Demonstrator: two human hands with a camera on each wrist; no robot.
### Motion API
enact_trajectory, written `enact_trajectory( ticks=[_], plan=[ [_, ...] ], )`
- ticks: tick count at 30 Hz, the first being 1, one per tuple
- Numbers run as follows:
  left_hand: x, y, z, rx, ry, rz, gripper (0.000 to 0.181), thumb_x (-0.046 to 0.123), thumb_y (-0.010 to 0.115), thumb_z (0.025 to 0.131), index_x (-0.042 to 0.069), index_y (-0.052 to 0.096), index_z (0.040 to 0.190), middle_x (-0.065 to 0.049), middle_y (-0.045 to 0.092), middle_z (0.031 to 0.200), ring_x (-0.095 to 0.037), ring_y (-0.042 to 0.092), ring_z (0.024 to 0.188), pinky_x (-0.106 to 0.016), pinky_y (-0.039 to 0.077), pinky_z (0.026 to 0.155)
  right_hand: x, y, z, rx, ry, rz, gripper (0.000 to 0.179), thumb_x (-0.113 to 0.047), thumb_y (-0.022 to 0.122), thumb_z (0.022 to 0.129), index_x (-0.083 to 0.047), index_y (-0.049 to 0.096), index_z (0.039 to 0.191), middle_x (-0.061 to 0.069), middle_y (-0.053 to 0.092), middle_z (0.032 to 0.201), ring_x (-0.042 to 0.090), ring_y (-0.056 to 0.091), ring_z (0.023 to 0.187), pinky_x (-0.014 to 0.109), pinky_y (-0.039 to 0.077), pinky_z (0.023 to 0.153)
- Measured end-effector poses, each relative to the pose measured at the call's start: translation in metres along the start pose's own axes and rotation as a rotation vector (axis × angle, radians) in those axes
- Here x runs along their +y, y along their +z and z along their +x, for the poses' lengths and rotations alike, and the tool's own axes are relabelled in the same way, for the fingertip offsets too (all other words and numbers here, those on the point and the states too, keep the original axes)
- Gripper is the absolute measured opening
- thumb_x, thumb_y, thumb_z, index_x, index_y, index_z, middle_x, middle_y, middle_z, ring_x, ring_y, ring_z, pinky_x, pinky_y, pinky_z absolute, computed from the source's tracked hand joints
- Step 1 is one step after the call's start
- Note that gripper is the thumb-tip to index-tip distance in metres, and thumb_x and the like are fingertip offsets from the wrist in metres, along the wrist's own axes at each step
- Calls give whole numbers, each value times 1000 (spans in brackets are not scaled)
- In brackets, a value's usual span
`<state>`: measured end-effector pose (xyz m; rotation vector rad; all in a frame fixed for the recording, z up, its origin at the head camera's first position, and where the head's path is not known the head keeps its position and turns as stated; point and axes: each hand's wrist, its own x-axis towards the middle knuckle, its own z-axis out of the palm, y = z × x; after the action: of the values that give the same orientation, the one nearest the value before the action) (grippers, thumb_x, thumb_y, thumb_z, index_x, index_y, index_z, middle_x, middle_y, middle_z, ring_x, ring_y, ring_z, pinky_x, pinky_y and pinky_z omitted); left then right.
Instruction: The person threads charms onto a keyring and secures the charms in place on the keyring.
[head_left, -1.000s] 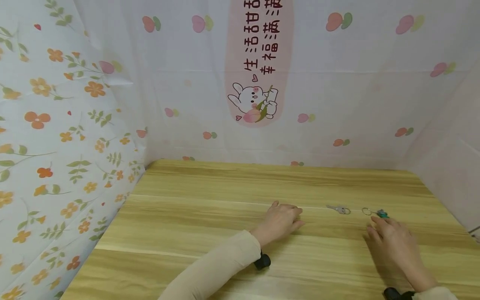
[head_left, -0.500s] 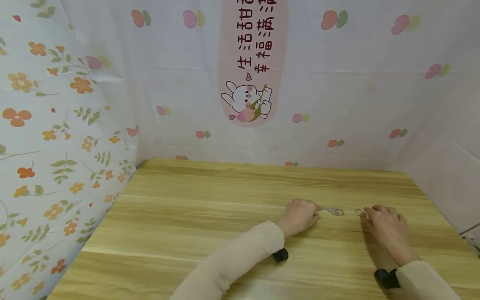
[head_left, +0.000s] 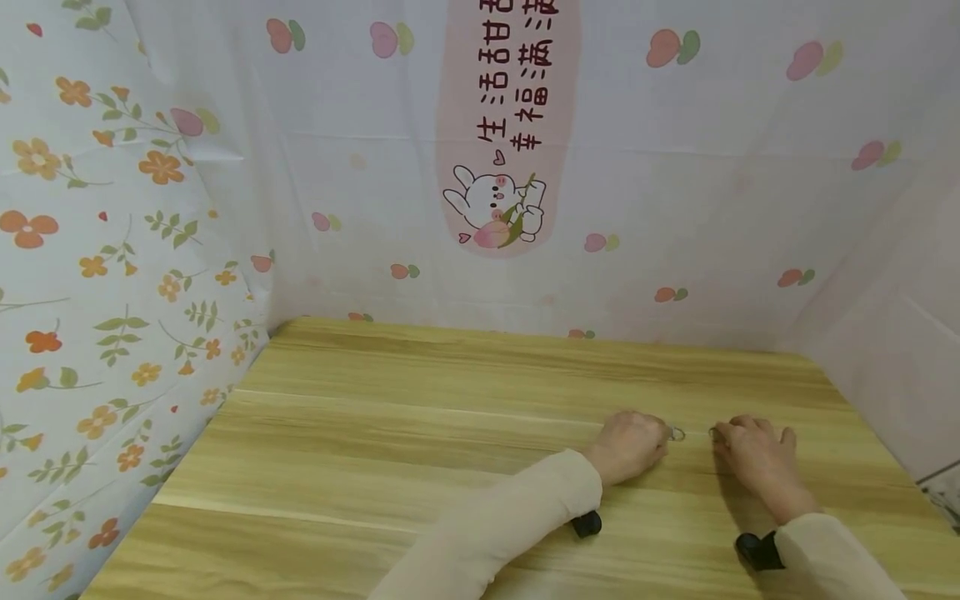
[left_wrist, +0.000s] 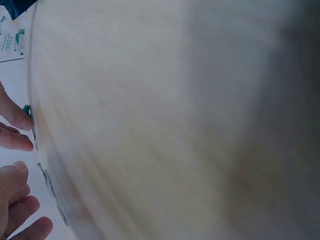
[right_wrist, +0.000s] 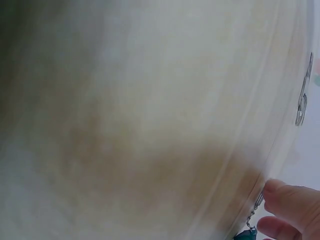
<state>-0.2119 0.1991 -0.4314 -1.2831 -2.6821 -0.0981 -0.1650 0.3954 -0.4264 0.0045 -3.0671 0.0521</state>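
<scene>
left hand [head_left: 628, 447] loosely spread beside metal key [right_wrist: 302, 100], right hand [head_left: 757, 460] at keyring [right_wrist: 259, 200], its grip I cannot tell

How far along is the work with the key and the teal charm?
Done: the reach, it seems; the left hand is by the key, the right hand at the charm ring, chained to the teal charm.
In hand: nothing clearly gripped; the right hand's hold is unclear.
Left: probably joining the pieces, as the key's ring sits apart from the charm ring.
</scene>
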Motion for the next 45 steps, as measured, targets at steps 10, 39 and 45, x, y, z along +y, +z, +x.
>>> enact_trajectory(
  ticks=[10,39,45],
  plan=[
    [9,6,9,-83,-78,-46,28,39,57,92,34,62,119,18,56,128,0,55,113,-17,44,91,-3,4,2,-42,-3,-29,35,-8,67,84,4,60,115,27,56,112,49,45,108,76,20,89],
    [10,6,9,-59,-111,-24,15,37,61,89,38,71,99,25,65,98,7,59,88,-10,46,71,-10,2,-2,70,-74,40,9,3,69,77,-5,72,80,15,66,78,44,60,81,76,26,85],
    [5,4,4,-52,-141,-119,15,38,61,88,35,72,98,24,67,97,8,60,85,-9,45,71,-9,1,-8,174,-105,156,8,-1,68,80,3,71,87,23,68,82,40,63,75,56,47,70]
  ],
)
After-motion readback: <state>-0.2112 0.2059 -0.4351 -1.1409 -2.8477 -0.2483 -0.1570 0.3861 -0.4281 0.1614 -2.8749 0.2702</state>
